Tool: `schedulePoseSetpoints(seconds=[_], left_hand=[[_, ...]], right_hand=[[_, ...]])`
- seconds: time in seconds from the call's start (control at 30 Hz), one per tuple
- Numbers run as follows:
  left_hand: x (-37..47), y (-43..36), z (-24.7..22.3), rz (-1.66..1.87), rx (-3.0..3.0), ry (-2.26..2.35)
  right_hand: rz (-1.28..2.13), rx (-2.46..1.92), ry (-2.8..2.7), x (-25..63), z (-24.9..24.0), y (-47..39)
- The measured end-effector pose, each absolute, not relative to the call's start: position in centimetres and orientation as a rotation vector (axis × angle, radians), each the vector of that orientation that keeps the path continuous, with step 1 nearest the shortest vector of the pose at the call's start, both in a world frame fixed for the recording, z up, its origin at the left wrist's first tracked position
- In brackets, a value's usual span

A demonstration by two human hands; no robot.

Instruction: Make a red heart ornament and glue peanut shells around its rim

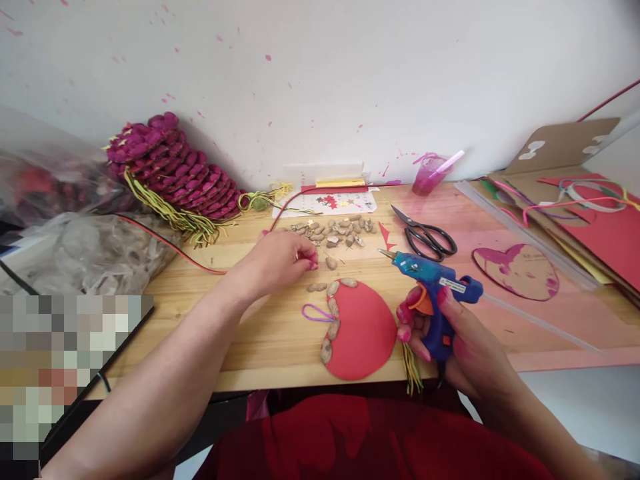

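Note:
My right hand (457, 333) is wrapped round a blue hot glue gun (425, 273) with an orange trigger. Its nozzle points left, over the table. Beside it lies a red paper heart (363, 330), with several peanut shells (334, 328) along its left, notched edge. A purple cord loop (316, 313) comes out at the notch, and a yellow-green tassel (411, 370) shows at the opposite end, partly below the gun. My left hand (287, 257) hovers at the near left of a pile of peanut shells (345, 230), fingers curled together. Whatever they pinch, if anything, is hidden.
Black-handled scissors (430, 240) lie behind the glue gun. At right are a paint-stained cardboard heart (517, 272) and cardboard with red paper (590, 233). A pink cup (427, 177) stands by the wall. A stack of purple shell-covered hearts (175, 170) and a plastic bag (120, 253) occupy the left.

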State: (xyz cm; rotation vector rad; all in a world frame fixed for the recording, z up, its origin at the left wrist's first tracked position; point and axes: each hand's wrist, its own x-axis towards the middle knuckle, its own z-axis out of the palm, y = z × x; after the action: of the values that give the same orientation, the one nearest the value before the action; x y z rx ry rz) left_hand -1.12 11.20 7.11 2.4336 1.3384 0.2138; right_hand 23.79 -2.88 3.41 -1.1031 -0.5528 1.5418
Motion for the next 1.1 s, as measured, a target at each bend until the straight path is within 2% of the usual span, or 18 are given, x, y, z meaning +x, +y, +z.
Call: schedulePoseSetpoints(seconds=[0.3, 1.1], left_hand=[[-0.6, 10.1, 6.7, -0.002, 2.579, 1.223], [-0.3, 9.1, 7.7, -0.040, 2.688, 1.414]], right_hand=[[1.523, -1.090, -0.573, 23.7, 3.4, -2.8], [1.519, -1.062, -0.598, 23.5, 3.9, -2.9]])
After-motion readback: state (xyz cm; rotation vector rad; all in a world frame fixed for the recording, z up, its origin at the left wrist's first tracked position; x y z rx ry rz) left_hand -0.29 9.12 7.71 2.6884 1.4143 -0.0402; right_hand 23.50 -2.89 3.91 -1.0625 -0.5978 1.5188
